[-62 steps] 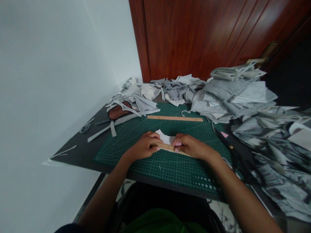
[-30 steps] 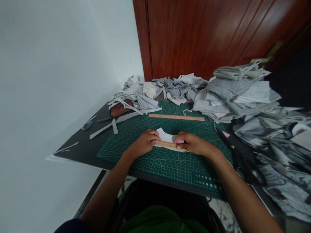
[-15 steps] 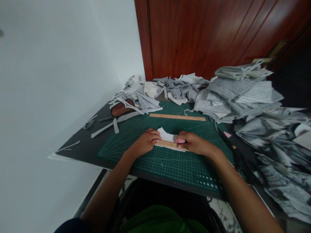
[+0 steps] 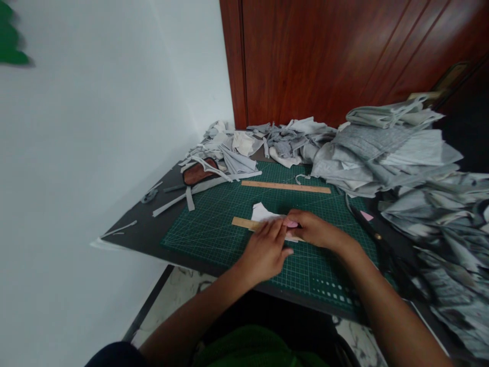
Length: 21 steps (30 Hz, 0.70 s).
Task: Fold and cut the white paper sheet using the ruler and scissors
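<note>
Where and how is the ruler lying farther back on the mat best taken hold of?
Probably at the middle of the far ruler, from above, pinching its two long edges: it lies flat on the green mat, long and narrow, uncovered there. Its left end lies near a grey strip and its right end near the fabric pile.

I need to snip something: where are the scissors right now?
In the head view, the black scissors lie on the right, by the right edge of the mat, between a pink triangle and the heaped cloth.
</note>
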Motion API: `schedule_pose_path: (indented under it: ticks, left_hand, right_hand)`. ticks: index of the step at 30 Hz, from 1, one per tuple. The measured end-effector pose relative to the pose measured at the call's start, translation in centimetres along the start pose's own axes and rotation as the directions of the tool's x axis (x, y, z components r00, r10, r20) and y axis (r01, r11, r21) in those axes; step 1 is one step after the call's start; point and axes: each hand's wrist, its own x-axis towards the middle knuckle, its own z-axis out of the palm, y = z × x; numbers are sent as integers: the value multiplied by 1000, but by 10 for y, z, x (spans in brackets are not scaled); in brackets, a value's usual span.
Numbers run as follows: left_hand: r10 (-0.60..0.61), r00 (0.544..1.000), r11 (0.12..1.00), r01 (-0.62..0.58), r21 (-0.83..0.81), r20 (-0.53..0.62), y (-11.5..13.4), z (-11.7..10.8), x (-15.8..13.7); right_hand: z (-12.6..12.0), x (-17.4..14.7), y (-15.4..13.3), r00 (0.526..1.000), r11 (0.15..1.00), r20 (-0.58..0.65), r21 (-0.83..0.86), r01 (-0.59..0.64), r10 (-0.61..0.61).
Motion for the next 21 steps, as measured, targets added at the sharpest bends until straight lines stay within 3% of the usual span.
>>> schedule_pose_path:
  ticks: [4, 21]
  left_hand:
    - [-57, 997, 996, 53, 67, 55, 16, 10, -10]
    - [-33, 991, 993, 18, 116, 129, 12, 0, -16]
  right_hand:
    - [0, 0, 1, 1000, 1000, 17, -6, 4, -4]
    - [1, -2, -11, 999, 999, 43, -30, -28, 29]
